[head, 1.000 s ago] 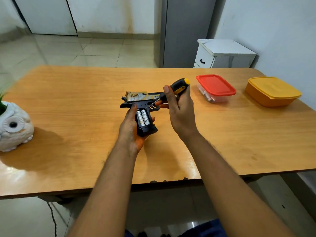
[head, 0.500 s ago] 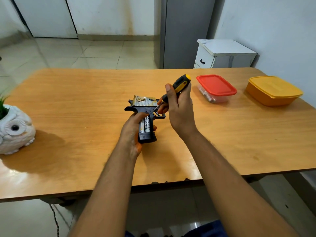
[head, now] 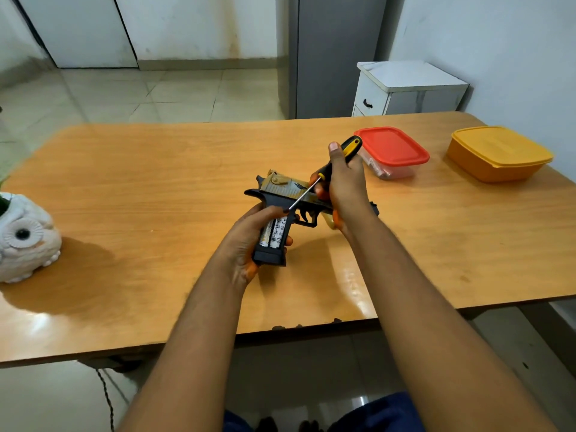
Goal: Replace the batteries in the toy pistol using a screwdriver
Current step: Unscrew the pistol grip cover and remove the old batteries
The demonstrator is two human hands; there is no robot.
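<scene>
Gripping toy pistol by grip above table middle, left hand curled round it; two batteries exposed. Right hand clamped on screwdriver, tip at grip top.

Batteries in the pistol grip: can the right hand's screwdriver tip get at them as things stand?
Probably yes: the batteries lie uncovered, the screwdriver tip hovers near their top; only the left hand thumb crowds it.
</scene>
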